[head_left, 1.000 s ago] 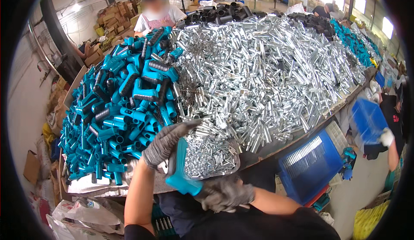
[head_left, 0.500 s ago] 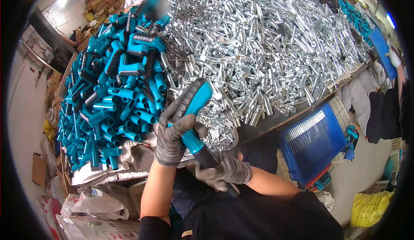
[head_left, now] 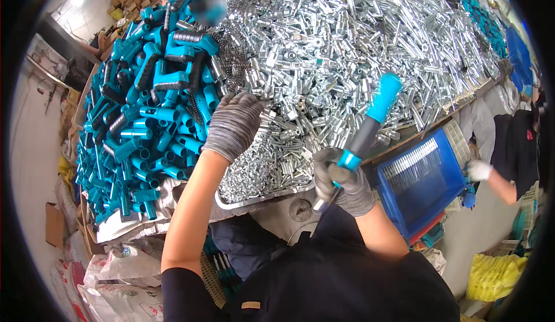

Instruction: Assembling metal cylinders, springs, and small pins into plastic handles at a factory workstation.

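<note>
My right hand (head_left: 342, 182), in a grey glove, grips a teal and black tool handle (head_left: 367, 130) that slants up to the right over the table edge. A thin metal shaft sticks out below that hand. My left hand (head_left: 234, 124), also gloved, rests palm down on the heap of small silver metal parts (head_left: 347, 50), fingers curled into them. To its left lies a big pile of teal and black handles (head_left: 144, 125).
A blue plastic crate (head_left: 425, 180) stands below the table edge at the right. Another person's gloved hand (head_left: 478, 169) reaches in at the far right. White sacks (head_left: 118, 273) and a yellow bag (head_left: 491, 276) lie on the floor. Cardboard boxes are stacked at the back left.
My left hand let go of the teal handle and moved up onto the silver parts. My right hand now holds the handle alone, swung out to the right.
</note>
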Available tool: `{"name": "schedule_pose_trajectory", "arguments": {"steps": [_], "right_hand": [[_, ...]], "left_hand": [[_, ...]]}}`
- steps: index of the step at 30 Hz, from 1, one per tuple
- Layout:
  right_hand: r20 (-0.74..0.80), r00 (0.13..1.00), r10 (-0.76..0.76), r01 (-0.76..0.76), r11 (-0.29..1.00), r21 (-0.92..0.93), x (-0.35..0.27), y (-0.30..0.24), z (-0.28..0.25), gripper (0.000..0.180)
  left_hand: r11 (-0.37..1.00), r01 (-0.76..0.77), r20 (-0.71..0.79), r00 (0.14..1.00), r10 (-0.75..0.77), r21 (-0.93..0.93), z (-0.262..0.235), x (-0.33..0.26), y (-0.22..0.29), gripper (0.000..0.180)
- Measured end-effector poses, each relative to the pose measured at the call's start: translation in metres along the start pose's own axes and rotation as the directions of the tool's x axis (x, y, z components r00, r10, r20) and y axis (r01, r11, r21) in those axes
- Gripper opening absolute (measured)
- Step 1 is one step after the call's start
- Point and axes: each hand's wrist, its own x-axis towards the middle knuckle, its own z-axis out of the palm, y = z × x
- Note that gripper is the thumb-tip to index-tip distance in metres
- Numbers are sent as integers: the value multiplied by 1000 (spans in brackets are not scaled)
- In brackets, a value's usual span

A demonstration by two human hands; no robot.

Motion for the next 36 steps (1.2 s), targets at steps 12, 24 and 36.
{"name": "schedule_pose_trajectory", "arguments": {"steps": [12,24,36], "right_hand": [[-71,956,-286,241,897,-370,16,9,-7,65],[-57,977,-204,164,901,-402,11,18,7,44],[-197,968,-156,132,982,-131,1,19,35,43]], "left_hand": [[963,157,-90,979,-181,-220,-21,-18,24,23],[284,383,359,923,-137,-879,-69,-83,59,29],[517,161,68,979,-194,-841,-88,-82,69,29]]}}
